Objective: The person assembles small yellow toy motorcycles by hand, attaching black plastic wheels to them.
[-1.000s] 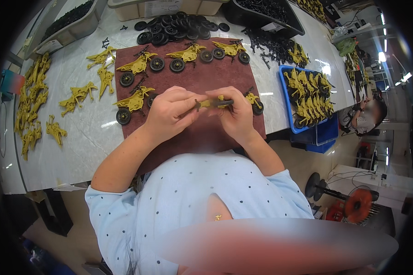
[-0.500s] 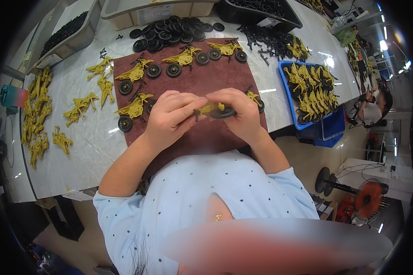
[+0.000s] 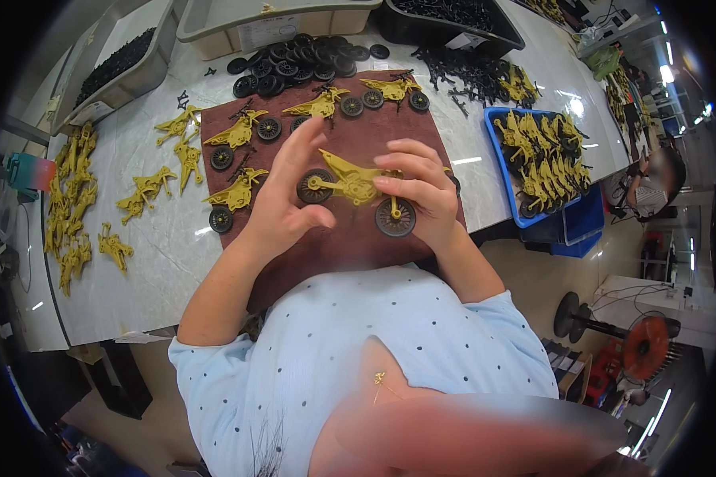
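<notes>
A yellow toy motorcycle (image 3: pixel 352 184) with two black spoked wheels is held over the dark red cloth (image 3: pixel 334 242). My right hand (image 3: pixel 426 187) pinches it at the front end, above the front wheel (image 3: pixel 395 217). Beside the rear wheel (image 3: pixel 314 185), my left hand (image 3: pixel 286 191) is open, thumb and fingers spread; whether it touches the wheel I cannot tell. Several similar yellow motorcycles (image 3: pixel 237 129) lie along the cloth's far and left parts, each next to loose black wheels (image 3: pixel 269 129) and handlebar pieces.
Yellow bodies (image 3: pixel 71 191) lie heaped at left, with looser ones (image 3: pixel 145 193) nearer. Black wheels (image 3: pixel 294 60) are piled behind the cloth, beside scattered small black parts (image 3: pixel 449 70). Grey bins (image 3: pixel 266 28) and a black bin (image 3: pixel 485 32) stand behind. A blue tray (image 3: pixel 507 187) holds motorcycles at right.
My left hand has let go of the toy and opened. The motorcycle has turned in my right hand, so its side and both wheels now show.
</notes>
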Motion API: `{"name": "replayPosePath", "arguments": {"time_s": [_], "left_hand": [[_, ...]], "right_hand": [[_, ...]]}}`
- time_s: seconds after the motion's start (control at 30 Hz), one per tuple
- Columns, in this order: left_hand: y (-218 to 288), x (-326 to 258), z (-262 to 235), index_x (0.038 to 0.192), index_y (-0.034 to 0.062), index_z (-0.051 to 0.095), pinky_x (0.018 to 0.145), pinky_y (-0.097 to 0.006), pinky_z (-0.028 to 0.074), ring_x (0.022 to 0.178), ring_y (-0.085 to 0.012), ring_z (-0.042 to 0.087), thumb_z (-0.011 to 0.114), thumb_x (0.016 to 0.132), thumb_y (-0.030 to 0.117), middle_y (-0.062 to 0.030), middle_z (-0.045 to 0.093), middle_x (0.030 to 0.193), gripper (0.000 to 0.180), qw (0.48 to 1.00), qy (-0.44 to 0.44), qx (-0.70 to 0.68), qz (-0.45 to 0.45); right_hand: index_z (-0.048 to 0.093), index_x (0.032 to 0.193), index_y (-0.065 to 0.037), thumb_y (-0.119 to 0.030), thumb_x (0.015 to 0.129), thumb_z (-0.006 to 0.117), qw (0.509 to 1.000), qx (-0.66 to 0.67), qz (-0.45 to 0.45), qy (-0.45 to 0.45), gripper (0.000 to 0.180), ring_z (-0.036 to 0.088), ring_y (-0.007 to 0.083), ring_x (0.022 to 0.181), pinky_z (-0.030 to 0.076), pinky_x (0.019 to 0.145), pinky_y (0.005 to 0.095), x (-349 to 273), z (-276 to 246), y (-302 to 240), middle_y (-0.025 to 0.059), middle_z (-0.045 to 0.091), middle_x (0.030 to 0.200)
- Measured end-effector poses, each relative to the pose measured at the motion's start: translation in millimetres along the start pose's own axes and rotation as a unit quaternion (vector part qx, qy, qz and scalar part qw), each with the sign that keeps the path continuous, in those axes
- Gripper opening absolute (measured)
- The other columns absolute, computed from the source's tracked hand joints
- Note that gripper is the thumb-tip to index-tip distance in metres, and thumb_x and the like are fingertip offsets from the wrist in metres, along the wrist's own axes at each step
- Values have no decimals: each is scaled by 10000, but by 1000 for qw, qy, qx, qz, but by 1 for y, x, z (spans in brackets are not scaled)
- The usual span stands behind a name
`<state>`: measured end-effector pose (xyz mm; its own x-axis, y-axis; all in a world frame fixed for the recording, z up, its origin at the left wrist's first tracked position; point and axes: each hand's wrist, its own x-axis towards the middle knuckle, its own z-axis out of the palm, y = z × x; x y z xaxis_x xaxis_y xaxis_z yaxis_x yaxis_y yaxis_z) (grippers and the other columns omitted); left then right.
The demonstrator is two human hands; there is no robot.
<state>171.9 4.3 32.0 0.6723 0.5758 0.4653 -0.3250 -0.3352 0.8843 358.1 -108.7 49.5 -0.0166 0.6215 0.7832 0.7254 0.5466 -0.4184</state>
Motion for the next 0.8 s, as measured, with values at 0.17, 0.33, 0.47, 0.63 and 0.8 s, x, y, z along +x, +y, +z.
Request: {"name": "replayPosePath", "arguments": {"time_s": [0.17,0.33,0.47,0.63,0.8], "left_hand": [[3,-3,1,1389,3,368,979,-345,457,1149,-217,552,675,876,132,-161,553,1274,612,951,-5,-214,-224],[6,-3,0,1204,-12,519,956,-320,481,1072,-207,608,639,878,31,-146,625,1164,350,968,11,-159,-193],[8,-6,5,1147,-24,552,952,-318,484,1079,-204,610,626,876,-11,-145,633,1153,281,984,9,-101,-144],[11,-5,8,1189,-23,555,945,-302,480,1080,-188,607,630,877,1,-143,632,1175,322,984,14,-57,-168],[5,-9,8,1096,33,647,698,-227,505,834,-104,632,648,880,34,-60,680,1006,217,993,8,53,-104]], "right_hand": [[769,888,-190,-76,633,772,997,-58,-42,9,278,519,269,1152,479,933,370,-3,-2,8,71,564,1216],[664,1169,-136,-101,716,774,897,269,335,109,467,574,294,1098,482,933,363,-14,2,10,125,571,1213],[548,1280,-37,-171,828,727,887,343,308,-12,504,573,211,1101,475,923,341,-17,-7,11,165,582,1200],[617,1090,-18,-134,739,789,969,75,221,-83,408,639,204,939,502,791,296,-12,0,1,83,659,1006],[630,1043,-19,-79,721,786,965,85,239,-70,362,629,218,886,497,769,292,-15,3,-3,95,640,989]]}}
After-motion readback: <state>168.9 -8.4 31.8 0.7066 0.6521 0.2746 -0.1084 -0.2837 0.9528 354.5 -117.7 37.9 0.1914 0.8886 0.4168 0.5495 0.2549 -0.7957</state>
